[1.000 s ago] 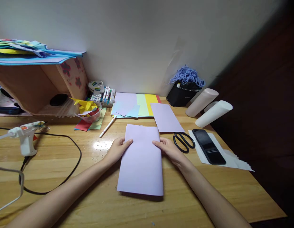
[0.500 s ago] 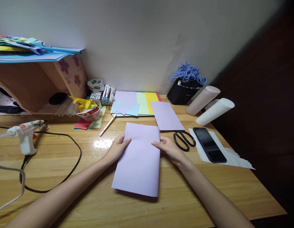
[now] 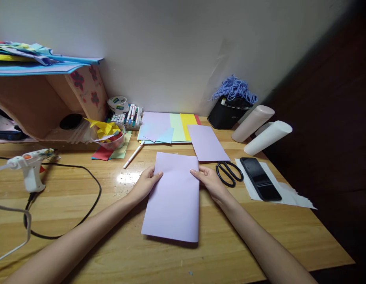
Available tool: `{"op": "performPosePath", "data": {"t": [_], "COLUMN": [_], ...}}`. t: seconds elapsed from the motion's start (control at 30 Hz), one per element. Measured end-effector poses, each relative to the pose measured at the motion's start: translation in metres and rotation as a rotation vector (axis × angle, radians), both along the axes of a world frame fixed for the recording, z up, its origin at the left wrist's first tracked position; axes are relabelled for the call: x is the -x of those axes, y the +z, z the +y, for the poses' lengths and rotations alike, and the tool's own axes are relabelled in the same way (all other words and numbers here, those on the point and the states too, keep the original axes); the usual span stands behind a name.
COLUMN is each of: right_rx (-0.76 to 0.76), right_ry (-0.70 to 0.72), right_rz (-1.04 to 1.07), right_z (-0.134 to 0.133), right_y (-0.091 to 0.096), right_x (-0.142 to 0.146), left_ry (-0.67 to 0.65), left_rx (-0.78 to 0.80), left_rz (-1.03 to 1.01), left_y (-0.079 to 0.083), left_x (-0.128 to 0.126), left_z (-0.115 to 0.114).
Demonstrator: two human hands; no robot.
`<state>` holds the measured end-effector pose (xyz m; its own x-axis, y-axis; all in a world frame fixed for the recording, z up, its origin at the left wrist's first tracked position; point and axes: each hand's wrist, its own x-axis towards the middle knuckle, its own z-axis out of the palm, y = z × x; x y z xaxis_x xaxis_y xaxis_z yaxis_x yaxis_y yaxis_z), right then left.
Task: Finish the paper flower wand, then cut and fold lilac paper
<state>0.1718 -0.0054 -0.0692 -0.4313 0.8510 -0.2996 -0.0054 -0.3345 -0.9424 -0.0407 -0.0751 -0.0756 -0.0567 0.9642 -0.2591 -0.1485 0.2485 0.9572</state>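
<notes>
In the head view, a lilac sheet of paper is at the middle of the near part of the table, longer from near to far than across, with a dark shadow under its near edge. The left hand grips its left edge and the right hand its right edge, both toward the far end; on each, the thumb is on top and the other fingers are behind the paper, pinching it.

Just right of the right hand are black scissors handles, and farther right a dark phone on a torn white paper. A second lilac sheet lies on the far side of the handles, near a fanned stack of coloured sheets. A white marker lies beyond the left hand; a white glue gun is at the far left, well apart.
</notes>
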Motion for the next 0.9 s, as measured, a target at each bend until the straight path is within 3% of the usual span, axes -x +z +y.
{"op": "performPosePath", "data": {"t": [0.4,0.9], "right_rx": [0.025,0.044], "right_ry": [0.013,-0.002], "right_rz": [0.039,0.034], "right_z": [0.0023,0.0012], "right_y": [-0.006,-0.0018], "right_x": [-0.0023,0.0006], "left_ry": [-0.002,-0.003], "left_rx": [-0.002,-0.024], "left_rz": [-0.032,-0.07], "left_y": [0.0037,-0.0031], "left_x": [-0.0022,-0.0014], "left_z": [0.0001,0.0013]}}
